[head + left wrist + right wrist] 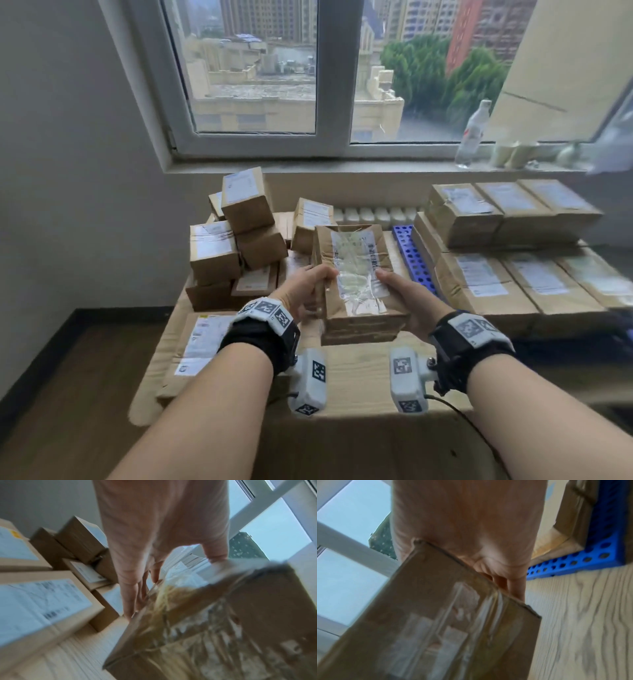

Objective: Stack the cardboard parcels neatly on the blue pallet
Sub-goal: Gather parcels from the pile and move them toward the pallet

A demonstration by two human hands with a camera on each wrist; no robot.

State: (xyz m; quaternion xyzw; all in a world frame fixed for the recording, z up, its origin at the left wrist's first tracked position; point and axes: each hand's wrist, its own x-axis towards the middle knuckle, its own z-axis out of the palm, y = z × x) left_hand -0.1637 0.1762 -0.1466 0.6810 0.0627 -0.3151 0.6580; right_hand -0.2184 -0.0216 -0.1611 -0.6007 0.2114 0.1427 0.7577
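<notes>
Wooden table [359, 370]; both wrist views blurred. Left hand [305, 291], right hand [407, 298] grip taped parcel [356, 274], hiding pallet [412, 257] partly.

The left hand [154, 536] reaches down from twelve o'clock, its thumb [217, 550] on the taped top of a cardboard parcel [214, 628] filling the five o'clock corner and its fingers [130, 599] along the parcel's side. Labelled parcels [42, 608] crowd nine o'clock on a pale wooden tabletop [72, 655]. A window frame [257, 512] crosses two o'clock.
</notes>
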